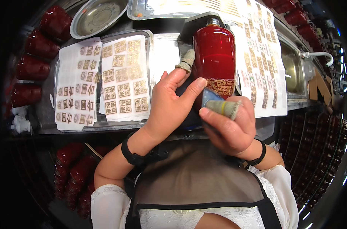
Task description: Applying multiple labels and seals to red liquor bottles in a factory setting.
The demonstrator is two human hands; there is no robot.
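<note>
A glossy red glass bottle (pixel 214 49) lies in front of me with its neck pointing away, and a gold patterned band (pixel 221 86) runs round its near part. My left hand (pixel 171 93) steadies the bottle from the left, thumb pressed by the band and one finger in a cloth finger cover (pixel 187 60). Pinched in my right hand (pixel 232 126) is a flat bluish piece (pixel 211 96), its edge against the band. Another cloth finger cover (pixel 225 108), with a yellow ring, is on a right-hand finger. The bottle's near end is hidden by my hands.
Sheets of gold decals (pixel 123 82) and darker decals (pixel 78 87) lie on a metal tray at left; a long decal sheet (pixel 263 57) lies at right. A metal bowl (pixel 101 17) stands far left, red containers (pixel 34 68) line the left, and a sink (pixel 295 72) with a tap is at right.
</note>
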